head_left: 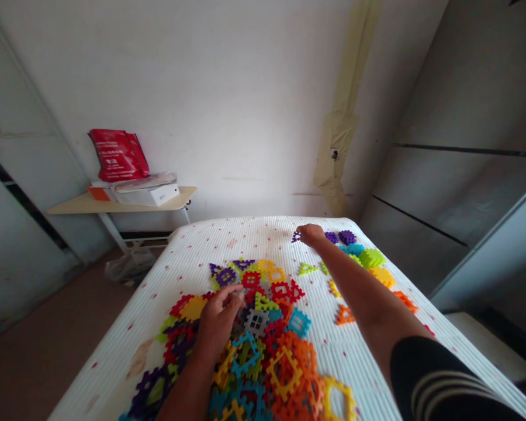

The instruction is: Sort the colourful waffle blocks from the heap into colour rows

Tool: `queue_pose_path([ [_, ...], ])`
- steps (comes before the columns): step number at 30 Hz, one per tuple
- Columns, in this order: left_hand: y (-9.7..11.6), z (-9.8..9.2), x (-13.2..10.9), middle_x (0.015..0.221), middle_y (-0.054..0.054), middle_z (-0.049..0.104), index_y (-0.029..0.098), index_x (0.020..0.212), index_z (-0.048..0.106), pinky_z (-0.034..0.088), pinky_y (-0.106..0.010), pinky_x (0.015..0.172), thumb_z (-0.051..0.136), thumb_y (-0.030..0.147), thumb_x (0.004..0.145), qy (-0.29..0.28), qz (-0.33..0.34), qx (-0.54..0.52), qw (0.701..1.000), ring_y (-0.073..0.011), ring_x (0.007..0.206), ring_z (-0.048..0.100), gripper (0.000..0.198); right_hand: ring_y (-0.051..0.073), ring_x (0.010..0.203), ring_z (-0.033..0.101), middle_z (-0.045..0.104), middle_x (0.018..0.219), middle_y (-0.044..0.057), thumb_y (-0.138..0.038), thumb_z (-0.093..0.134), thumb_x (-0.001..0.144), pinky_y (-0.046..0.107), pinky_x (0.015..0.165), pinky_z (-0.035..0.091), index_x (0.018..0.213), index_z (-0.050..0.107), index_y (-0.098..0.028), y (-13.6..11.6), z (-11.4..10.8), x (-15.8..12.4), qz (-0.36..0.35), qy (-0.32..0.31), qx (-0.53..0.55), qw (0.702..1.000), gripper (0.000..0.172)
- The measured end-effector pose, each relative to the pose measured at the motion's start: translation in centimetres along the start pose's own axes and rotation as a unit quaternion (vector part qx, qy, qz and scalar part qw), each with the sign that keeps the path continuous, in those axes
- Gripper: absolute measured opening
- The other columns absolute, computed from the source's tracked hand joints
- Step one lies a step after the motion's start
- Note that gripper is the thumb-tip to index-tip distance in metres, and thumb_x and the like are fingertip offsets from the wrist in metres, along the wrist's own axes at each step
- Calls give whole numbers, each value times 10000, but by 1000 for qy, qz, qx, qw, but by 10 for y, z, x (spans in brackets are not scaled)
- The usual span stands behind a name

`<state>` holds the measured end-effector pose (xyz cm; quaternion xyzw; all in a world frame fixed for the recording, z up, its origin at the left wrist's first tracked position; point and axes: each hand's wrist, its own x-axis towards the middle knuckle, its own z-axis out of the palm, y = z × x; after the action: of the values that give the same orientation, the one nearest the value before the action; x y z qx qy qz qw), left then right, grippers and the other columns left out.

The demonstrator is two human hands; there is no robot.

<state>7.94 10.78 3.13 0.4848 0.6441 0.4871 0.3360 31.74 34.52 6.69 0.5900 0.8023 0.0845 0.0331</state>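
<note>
My right hand reaches to the far side of the white quilted cover, fingers closed on a purple triangular building piece. Just right of that hand are a purple piece and a purple stack. My left hand hovers over the mixed pile of toothed plastic pieces, its fingers curled towards the thumb; whether a small piece is between the fingertips I cannot make out. Around it are a grey window piece, a yellow piece, a red window piece and a purple window piece.
Along the right edge run colour groups: blue, lime green, yellow, orange. A lime triangle and an orange triangle lie apart. A side table with a red bag stands back left.
</note>
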Motion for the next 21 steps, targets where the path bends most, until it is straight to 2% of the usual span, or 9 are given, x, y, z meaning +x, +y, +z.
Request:
queue_pose_path([
  [10, -1, 0, 0, 750, -45, 662, 154, 1021, 602, 457, -309, 675, 509, 464, 729, -20, -24, 8, 999, -209, 735, 617, 436, 249, 1018, 571, 618, 1085, 167, -265, 498, 865, 345, 808, 442, 1088, 616, -143, -9, 19, 25, 12, -47, -16, 999, 280],
  [14, 0, 0, -1, 707, -33, 645, 153, 1014, 607, 449, -296, 650, 513, 442, 732, -20, -18, 9, 1000, -197, 689, 604, 415, 216, 984, 566, 580, 1116, 117, -348, 505, 875, 402, 825, 463, 1127, 555, -136, -16, 22, 25, 18, -64, -13, 998, 332],
  [17, -1, 0, -1, 695, -31, 639, 150, 998, 615, 449, -288, 646, 519, 429, 729, -18, -15, -1, 1000, -195, 689, 606, 399, 190, 956, 561, 546, 1131, 79, -337, 508, 877, 402, 807, 481, 1140, 519, -151, -21, 20, 22, 22, -69, -7, 997, 322],
  [21, -2, 1, -1, 698, -31, 652, 154, 980, 628, 454, -284, 656, 537, 429, 713, -12, -11, -7, 1000, -195, 695, 615, 394, 189, 949, 561, 545, 1126, 80, -328, 513, 875, 398, 798, 484, 1138, 519, -146, -29, 7, 18, 17, -60, 3, 998, 320],
])
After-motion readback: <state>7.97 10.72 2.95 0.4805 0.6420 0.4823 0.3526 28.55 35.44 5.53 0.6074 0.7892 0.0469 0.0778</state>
